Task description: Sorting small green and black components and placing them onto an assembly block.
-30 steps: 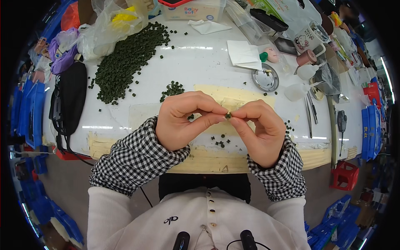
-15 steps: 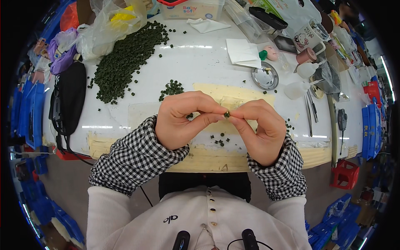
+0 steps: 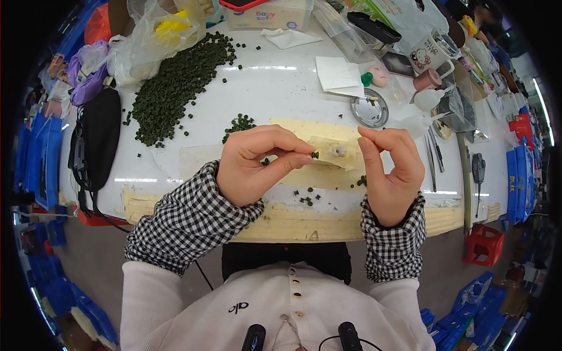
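Between the thumb and forefinger of my left hand point(image 3: 254, 161) is a small dark green spool-shaped piece point(image 3: 315, 155). My right hand point(image 3: 393, 169) is held apart from it, over the right side of a yellow taped sheet point(image 3: 287, 126). Its thumb and forefinger come close together; anything between them is too fine to make out. Below the hands, on the sheet, is a yellowish pad point(image 3: 351, 162) with a small pale lump point(image 3: 338, 151). Several loose green pieces point(image 3: 308, 200) lie near the table's front edge, and a small cluster point(image 3: 239, 124) sits beyond my left hand.
A large heap of green pieces point(image 3: 175, 88) covers the far left. At the right are a round metal lid point(image 3: 369, 108), tweezers point(image 3: 430, 161), white squeeze bottles point(image 3: 429, 99), a thread spool point(image 3: 428, 79) and a mug point(image 3: 426, 55). A black pouch point(image 3: 104, 140) lies left.
My right hand has drawn away from the left, moving right and leaving the small green piece in my left fingers. My left hand has barely moved. The pale lump on the pad now shows.
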A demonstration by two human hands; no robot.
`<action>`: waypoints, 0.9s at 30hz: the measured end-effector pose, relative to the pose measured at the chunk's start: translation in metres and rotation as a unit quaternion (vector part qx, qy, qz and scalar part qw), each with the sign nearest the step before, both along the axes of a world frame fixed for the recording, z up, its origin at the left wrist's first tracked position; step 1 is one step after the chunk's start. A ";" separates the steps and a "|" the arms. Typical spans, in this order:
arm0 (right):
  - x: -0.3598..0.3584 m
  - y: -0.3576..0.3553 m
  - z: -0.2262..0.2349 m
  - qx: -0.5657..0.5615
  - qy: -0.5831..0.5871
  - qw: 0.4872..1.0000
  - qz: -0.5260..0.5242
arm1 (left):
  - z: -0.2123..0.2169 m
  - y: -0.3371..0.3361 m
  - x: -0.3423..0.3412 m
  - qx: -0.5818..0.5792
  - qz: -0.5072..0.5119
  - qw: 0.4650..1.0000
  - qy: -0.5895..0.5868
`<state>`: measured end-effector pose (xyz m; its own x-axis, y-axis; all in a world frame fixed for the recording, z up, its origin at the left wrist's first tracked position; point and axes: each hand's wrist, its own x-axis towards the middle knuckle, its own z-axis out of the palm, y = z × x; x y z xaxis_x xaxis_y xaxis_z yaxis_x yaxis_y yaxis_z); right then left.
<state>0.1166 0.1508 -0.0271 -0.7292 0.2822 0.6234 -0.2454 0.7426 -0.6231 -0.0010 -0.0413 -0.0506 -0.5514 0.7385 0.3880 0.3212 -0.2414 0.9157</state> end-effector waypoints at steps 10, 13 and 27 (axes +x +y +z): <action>0.001 0.009 -0.017 0.062 -0.061 0.996 0.029 | 0.000 0.001 -0.001 -0.015 -0.004 1.000 0.023; 0.001 0.009 -0.018 0.069 -0.058 0.995 0.035 | 0.001 0.001 -0.001 -0.020 -0.008 0.999 0.032; -0.002 0.003 -0.005 0.105 -0.008 0.994 0.004 | 0.001 0.002 0.000 -0.020 -0.013 0.998 0.050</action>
<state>0.1148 0.1538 -0.0316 -0.7419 0.1413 0.6555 -0.2429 0.8545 -0.4591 -0.0013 -0.0398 -0.0492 -0.4921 0.7681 0.4098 0.4065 -0.2136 0.8883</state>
